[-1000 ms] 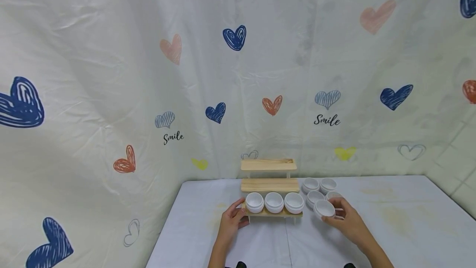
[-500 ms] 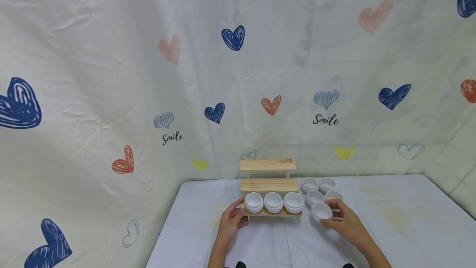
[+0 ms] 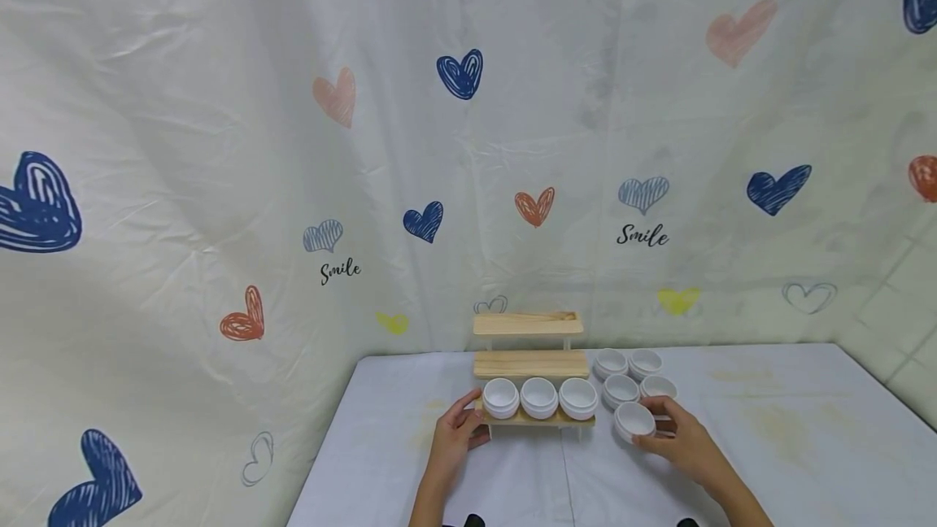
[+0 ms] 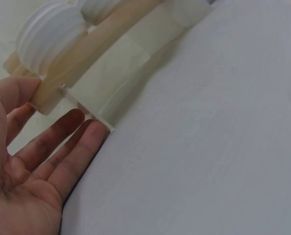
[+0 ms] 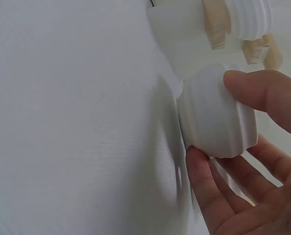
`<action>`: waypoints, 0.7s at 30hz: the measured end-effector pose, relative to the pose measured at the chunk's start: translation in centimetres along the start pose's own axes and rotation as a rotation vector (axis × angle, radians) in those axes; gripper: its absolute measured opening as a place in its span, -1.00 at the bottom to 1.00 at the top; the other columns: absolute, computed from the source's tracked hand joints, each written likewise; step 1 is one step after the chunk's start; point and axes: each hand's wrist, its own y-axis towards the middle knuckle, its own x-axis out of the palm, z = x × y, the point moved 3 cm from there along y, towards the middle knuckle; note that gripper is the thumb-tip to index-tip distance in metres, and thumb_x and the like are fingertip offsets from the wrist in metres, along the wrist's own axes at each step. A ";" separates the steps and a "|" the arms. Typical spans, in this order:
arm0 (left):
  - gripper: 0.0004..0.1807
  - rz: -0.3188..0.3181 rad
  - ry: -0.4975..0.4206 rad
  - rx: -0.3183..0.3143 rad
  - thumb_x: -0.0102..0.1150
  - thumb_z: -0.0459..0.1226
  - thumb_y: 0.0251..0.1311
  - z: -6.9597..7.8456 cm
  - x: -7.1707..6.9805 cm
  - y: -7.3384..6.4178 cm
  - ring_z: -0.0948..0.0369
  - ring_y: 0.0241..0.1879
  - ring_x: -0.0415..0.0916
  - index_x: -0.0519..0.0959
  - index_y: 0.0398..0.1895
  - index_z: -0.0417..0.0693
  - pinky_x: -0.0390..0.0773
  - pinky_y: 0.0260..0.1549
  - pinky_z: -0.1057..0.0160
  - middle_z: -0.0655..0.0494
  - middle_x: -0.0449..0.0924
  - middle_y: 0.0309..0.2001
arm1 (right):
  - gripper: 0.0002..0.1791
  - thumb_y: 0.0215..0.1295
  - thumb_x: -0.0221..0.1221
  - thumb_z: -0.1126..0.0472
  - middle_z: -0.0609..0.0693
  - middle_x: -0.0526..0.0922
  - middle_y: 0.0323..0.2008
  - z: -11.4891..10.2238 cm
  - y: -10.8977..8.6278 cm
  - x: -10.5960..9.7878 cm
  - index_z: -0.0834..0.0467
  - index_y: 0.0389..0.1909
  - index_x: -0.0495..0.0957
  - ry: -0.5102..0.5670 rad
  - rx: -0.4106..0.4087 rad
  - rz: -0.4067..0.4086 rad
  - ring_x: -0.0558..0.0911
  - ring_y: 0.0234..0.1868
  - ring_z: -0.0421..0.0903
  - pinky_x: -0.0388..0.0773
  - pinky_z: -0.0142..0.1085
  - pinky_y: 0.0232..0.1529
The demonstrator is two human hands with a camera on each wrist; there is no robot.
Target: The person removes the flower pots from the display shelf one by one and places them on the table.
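A three-tier wooden stand (image 3: pixel 531 363) has three small white bowls (image 3: pixel 538 395) in a row on its lowest tier. My left hand (image 3: pixel 450 439) holds that tier's left end; in the left wrist view the thumb lies against the plank end (image 4: pixel 50 98) and other fingers are by the clear leg. To the right of the stand, my right hand (image 3: pixel 686 439) grips another white bowl (image 3: pixel 634 420) between thumb and fingers. In the right wrist view this ribbed bowl (image 5: pixel 213 115) is upright, at or just above the cloth; contact is hard to tell.
Several more white bowls (image 3: pixel 621 389) stand grouped behind the gripped one, right of the stand. A white cloth covers the table (image 3: pixel 776 446). A curtain (image 3: pixel 556 137) printed with hearts hangs directly behind the table.
My right hand has brought its bowl slightly left and down, in front of the grouped bowls. The left hand and the stand stay in place.
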 end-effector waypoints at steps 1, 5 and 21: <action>-0.46 0.000 -0.001 -0.001 0.19 -0.24 0.44 0.0 0.0 0.0 0.19 -0.11 0.66 0.42 0.44 -0.14 0.75 -0.01 0.00 0.08 0.66 -0.12 | -0.29 0.14 0.49 0.19 0.35 0.54 0.22 0.0 0.0 0.0 0.26 0.27 0.40 0.005 0.000 -0.004 0.66 0.09 0.15 0.63 -0.41 -0.16; -0.46 -0.005 0.009 0.005 0.19 -0.23 0.44 -0.1 0.0 0.0 0.20 -0.11 0.67 0.42 0.44 -0.14 0.76 -0.02 0.02 0.08 0.66 -0.12 | -0.29 0.13 0.48 0.21 0.36 0.54 0.21 0.0 -0.1 0.1 0.26 0.27 0.41 0.014 -0.005 -0.013 0.66 0.06 0.11 0.63 -0.40 -0.18; -0.46 -0.018 0.005 0.026 0.18 -0.24 0.44 -0.3 -0.1 0.2 0.20 -0.11 0.68 0.42 0.44 -0.15 0.77 -0.05 0.07 0.07 0.67 -0.11 | -0.27 0.14 0.47 0.19 0.35 0.52 0.26 0.2 0.0 0.3 0.26 0.31 0.40 0.010 0.025 -0.036 0.64 0.11 0.12 0.61 -0.37 -0.15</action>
